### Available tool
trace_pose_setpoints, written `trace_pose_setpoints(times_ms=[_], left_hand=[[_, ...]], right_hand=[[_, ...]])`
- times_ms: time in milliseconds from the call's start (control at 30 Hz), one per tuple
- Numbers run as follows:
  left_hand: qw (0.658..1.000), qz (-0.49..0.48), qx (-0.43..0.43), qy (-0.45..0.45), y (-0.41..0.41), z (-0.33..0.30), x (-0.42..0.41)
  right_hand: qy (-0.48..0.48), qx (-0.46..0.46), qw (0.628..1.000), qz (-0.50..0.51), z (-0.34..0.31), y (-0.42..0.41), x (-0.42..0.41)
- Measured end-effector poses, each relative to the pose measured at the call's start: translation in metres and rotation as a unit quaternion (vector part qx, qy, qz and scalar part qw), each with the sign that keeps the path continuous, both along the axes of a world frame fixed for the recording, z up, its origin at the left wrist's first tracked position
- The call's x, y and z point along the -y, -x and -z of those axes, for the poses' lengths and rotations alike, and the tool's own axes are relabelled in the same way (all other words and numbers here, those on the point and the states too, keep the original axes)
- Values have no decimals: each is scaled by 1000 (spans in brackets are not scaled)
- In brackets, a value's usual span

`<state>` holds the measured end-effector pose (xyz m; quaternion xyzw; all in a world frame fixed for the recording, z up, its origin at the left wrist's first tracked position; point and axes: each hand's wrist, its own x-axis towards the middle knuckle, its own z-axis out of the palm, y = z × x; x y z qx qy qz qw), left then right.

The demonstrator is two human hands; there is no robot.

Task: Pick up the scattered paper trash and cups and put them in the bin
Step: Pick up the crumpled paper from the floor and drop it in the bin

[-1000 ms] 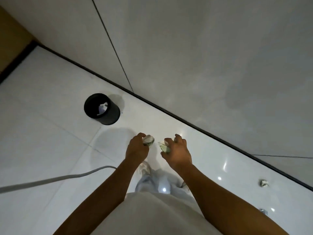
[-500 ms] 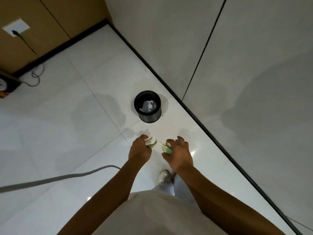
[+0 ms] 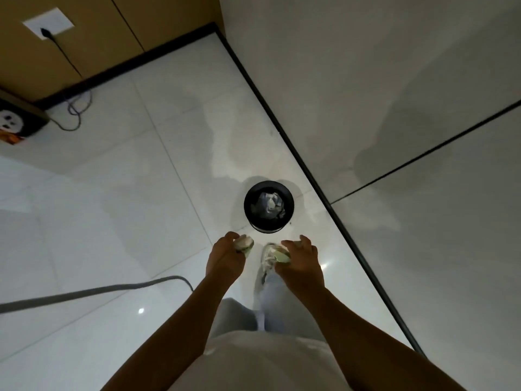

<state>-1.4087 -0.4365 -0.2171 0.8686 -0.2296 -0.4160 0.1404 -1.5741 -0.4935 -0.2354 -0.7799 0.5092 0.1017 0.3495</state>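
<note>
Left hand [image 3: 225,256] & right hand [image 3: 300,262] grip paper wads near bin [image 3: 248,203].

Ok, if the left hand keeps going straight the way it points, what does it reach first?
Probably the black bin. The left hand, gripping a crumpled paper wad, points up-frame toward it with only bare floor between. Height above the rim is unclear.

grey cable [image 3: 84,292] cut off left, bin [image 3: 268,190] contents dim, indistinct
</note>
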Motion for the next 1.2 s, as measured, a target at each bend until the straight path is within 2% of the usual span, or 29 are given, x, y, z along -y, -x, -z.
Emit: trace_pose_setpoints(times_ms=[67, 100, 233, 367, 500, 633, 867, 1067, 1200], left_hand=[[1000, 3, 2, -2, -19, 10, 18], [1000, 4, 2, -2, -26, 14, 24], [1000, 9, -2, -18, -56, 48, 47], [999, 27, -3, -21, -77, 95, 57], [998, 52, 7, -24, -93, 136, 63], [998, 59, -32, -5, -101, 160, 81], [989, 128, -69, 10, -80, 196, 148], [971, 209, -56, -101, -66, 223, 173], [954, 289, -44, -65, -60, 202, 160]], right_hand=[[66, 4, 994, -84, 9, -17, 20], [54, 6, 995, -86, 11, -24, 28], [-47, 19, 997, 50, 47, -62, 65], [-70, 28, 992, 97, 103, -96, 91], [-108, -25, 988, 104, 166, -113, 108], [-143, -61, 977, 144, 203, -114, 108], [-149, -29, 949, 275, 203, -89, 84], [-156, -41, 929, 334, 197, -55, 73], [-155, -36, 912, 379, 174, -40, 63]])
